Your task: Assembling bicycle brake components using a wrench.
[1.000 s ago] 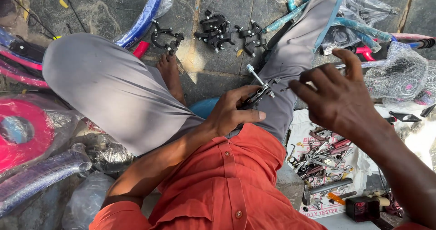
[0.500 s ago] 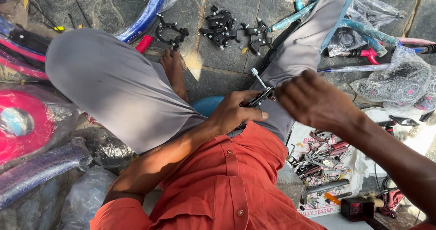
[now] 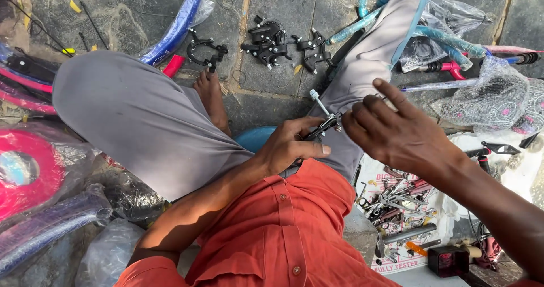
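Note:
I sit on the ground in grey trousers and an orange shirt. My left hand (image 3: pixel 294 145) grips a small black bicycle brake part (image 3: pixel 321 129) over my lap. A thin metal bolt (image 3: pixel 317 101) sticks up from that part. My right hand (image 3: pixel 396 131) pinches the part's upper end, fingers curled around it, one finger raised. Both hands meet at the part above my right thigh.
Several black brake calipers (image 3: pixel 272 40) lie on the stone floor ahead. A blue wrapped rim piece (image 3: pixel 175 29) lies at upper left, pink wrapped parts (image 3: pixel 25 179) at left. Loose tools (image 3: pixel 396 202) lie on a printed sheet at lower right, bagged parts (image 3: pixel 493 97) at right.
My right hand came down from an open, spread pose and closed onto the brake part. My left hand has stayed on the part throughout.

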